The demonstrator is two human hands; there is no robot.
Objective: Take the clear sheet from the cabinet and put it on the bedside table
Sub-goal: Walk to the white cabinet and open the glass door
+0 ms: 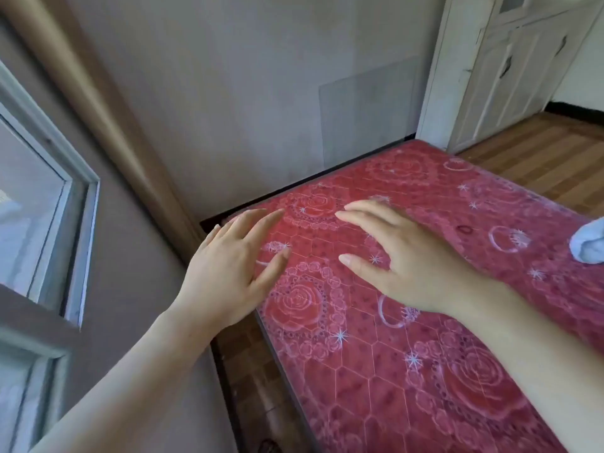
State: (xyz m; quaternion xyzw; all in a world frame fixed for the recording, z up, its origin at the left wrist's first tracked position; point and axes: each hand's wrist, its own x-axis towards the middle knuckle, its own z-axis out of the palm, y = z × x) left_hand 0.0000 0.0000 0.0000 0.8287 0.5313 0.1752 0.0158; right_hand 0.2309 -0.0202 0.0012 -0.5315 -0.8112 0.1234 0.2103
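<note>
The fingers [261, 220] of the left hand [228, 273] are spread out flat and hold nothing. The fingers [362, 212] of the right hand [408, 263] are spread flat too, with nothing in them. Both hands hover low over the red flowery tabletop [425, 354], or just touch it; I cannot tell which. The left hand is at the near left edge. The right hand is more over the middle.

The top looks shiny, and a thin glassy edge runs along its left side, under the left hand. So a clear cover may lie there already. I cannot be sure.

Past the fingertips, up and to the right, a clear sheet [369, 116] stands on its bottom edge. It leans flat against the wall [228, 93], behind the far edge of the tabletop. Its long side looks like it goes up and down. It is well away from both hands. The right hand is nearer to it.

To the right of the sheet is a white cabinet [510, 67]. Far right of the right hand, a light blue cloth [588, 243] lies on the tabletop.

I think the next reach goes forward and right, led by the right hand. The sheet is wide, so both hands may need to hold its sides.
</note>
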